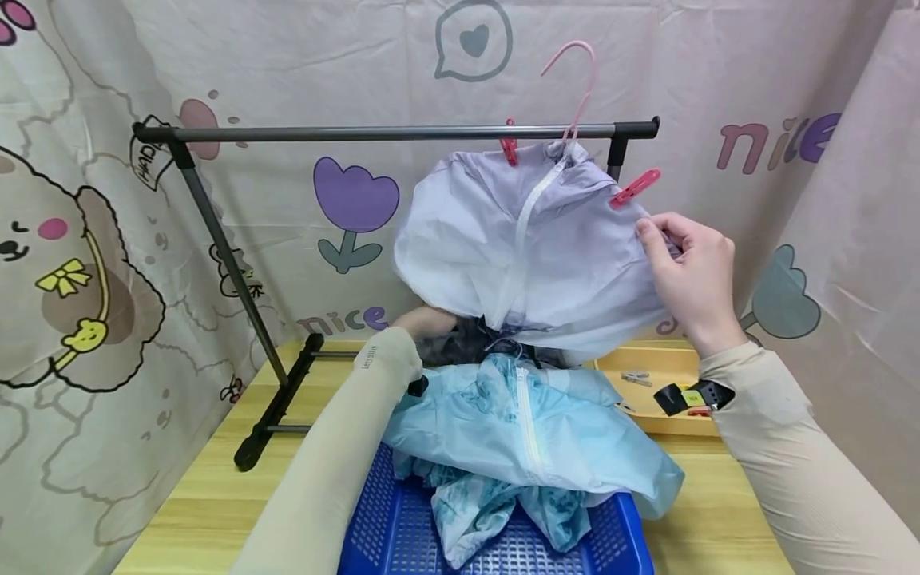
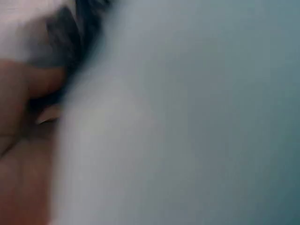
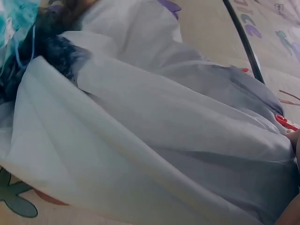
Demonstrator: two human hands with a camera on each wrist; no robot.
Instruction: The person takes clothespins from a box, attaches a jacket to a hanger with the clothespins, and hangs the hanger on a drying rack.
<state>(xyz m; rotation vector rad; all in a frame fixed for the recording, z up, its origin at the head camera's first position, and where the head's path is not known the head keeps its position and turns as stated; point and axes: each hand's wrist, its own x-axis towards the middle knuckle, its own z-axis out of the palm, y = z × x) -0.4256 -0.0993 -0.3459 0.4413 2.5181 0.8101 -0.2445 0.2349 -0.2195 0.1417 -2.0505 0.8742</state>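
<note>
The right hand (image 1: pixel 693 275) pinches a pale lavender-and-white zipped fabric jacket (image 1: pixel 460 239) at its three o'clock edge, a pink hook-topped hanger (image 1: pixel 592 80) rising at twelve. At eight o'clock the left hand (image 1: pixel 430 321), partly hidden, meets dark patterned cloth (image 1: pixel 453 349), its grip unclear; at six, a light-blue zipped fabric jacket (image 1: pixel 467 411) overlaps a blue perforated plastic basket (image 1: pixel 636 543).

The head view looks forward and down over the table (image 1: pixel 208 487), taking in the rack (image 1: pixel 374 133) and curtain (image 1: pixel 287 64) from farther back. The left wrist view sits almost against blurred pale cloth (image 2: pixel 173 112), the left hand (image 2: pixel 21 154) at its left edge. The right wrist view looks, close and tilted, across the jacket (image 3: pixel 187 112), sharing it, 1 red clip (image 3: pixel 287 123) and part of the rack with the head view.
</note>
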